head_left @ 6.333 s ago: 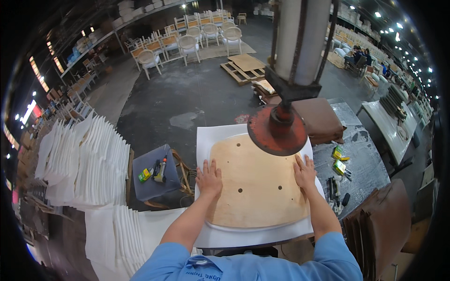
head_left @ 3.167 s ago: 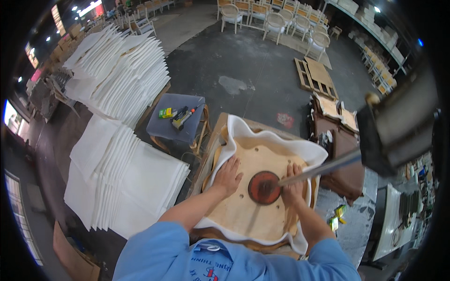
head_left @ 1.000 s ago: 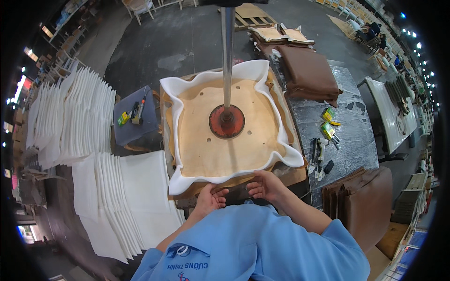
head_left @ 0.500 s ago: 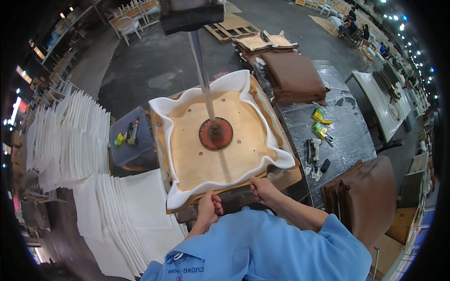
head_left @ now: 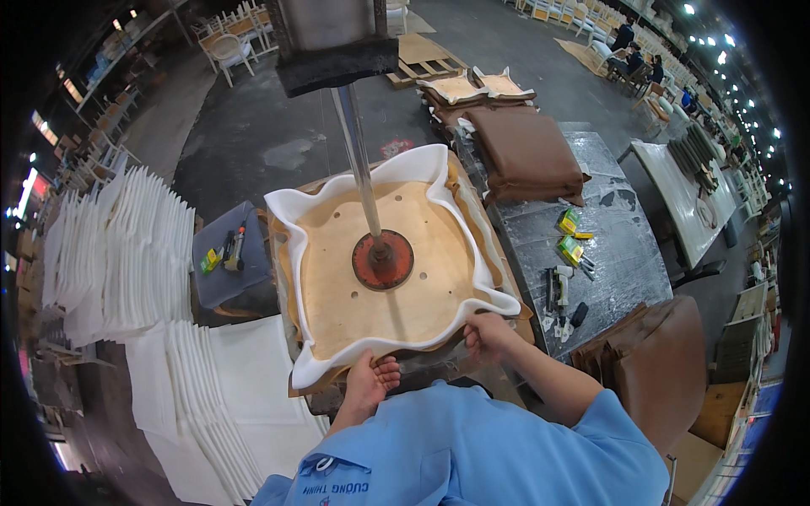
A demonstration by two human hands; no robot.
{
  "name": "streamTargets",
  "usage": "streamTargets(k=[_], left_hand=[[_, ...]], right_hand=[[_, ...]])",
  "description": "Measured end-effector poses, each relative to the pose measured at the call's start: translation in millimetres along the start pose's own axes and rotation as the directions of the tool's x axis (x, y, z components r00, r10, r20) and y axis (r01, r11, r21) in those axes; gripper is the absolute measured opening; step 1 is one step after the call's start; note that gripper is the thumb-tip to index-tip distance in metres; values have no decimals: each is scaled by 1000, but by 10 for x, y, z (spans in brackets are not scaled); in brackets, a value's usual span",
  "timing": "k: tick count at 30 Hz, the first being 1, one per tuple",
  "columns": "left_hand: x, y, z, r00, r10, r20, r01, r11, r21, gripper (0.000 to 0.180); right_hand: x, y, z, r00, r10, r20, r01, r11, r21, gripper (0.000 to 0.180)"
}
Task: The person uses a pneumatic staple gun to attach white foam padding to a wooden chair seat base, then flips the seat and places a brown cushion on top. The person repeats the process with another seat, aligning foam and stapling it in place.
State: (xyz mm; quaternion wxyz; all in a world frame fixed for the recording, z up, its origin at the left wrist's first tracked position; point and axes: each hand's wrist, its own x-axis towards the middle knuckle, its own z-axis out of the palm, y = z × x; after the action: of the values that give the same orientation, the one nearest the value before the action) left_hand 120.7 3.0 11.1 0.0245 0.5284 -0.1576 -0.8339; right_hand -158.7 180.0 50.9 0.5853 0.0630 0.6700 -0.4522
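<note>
A square wooden seat board (head_left: 337, 282) lies face up on the stand in front of me. White padding (head_left: 291, 207) curls up around its edges, with a brown cover (head_left: 447, 341) showing outside it. A round red press foot (head_left: 364, 268) on a metal rod bears down on the board's middle. Along the near edge, my left hand (head_left: 369, 384) has its fingers curled at the rim of the cover. My right hand (head_left: 488, 336) pinches the cover's edge close to the near right corner. Both hands partly hide the material they grip.
To the left stand tall stacks of white padding sheets (head_left: 126, 253) and a grey stool (head_left: 215, 282) with tools. On the right, a plastic-covered table (head_left: 620, 244) carries a staple gun (head_left: 558, 287), small boxes and brown cushions (head_left: 527, 156). Folded brown covers (head_left: 658, 363) lie nearer.
My right hand has shifted rightward along the near edge toward the corner. My left hand stays at the near edge, slightly further left. The whole view has tilted a little.
</note>
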Motion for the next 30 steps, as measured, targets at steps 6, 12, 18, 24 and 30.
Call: streamTargets(k=[6, 12, 18, 24, 30], left_hand=[[-86, -77, -201, 998, 65, 14, -66, 997, 40, 66], [-219, 6, -229, 993, -7, 115, -22, 969, 248, 68], [-551, 268, -329, 935, 50, 351, -277, 723, 634, 61], [-789, 1408, -903, 584, 811, 41, -453, 284, 845, 30], [-373, 1632, -930, 620, 771, 144, -119, -89, 989, 38]], right_hand=[[-314, -340, -77, 992, 121, 20, -112, 961, -254, 73], [-221, -49, 306, 975, 220, -39, -223, 953, -203, 85], [-11, 343, 247, 996, -54, -67, 38, 973, -227, 55], [-301, -298, 1054, 930, -320, 181, 364, 732, -577, 42], [543, -1201, 3101, 854, -357, 377, 519, 631, -577, 58]])
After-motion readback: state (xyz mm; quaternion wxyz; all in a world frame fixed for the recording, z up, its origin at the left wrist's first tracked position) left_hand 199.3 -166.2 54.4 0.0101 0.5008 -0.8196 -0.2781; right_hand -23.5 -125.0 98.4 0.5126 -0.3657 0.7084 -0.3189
